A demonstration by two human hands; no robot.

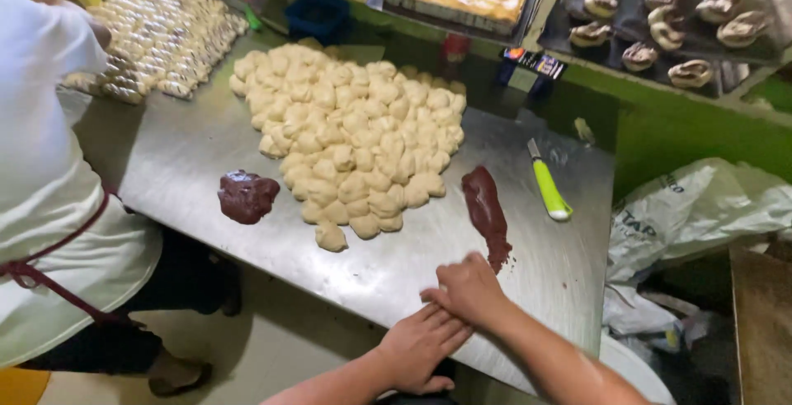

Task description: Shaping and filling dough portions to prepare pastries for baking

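At the near table edge [247, 137], the left hand [421, 347] is laid flat and empty, fingers spread, while the right hand [469, 289] is curled over it; whether anything is gripped cannot be told. Just beyond, a glossy brown paste streak [487, 211] could be smeared by a careless wrist. Farther off, soft pale dough pieces [355, 137] are heaped.

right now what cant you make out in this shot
Head view only:
- Anything under the right hand: the hand itself covers it.
- Left hand palm: pressed down, fingertips under the right hand.
- Co-worker: cut off by the left edge.
- Rack pastries: blurred, filling unclear.
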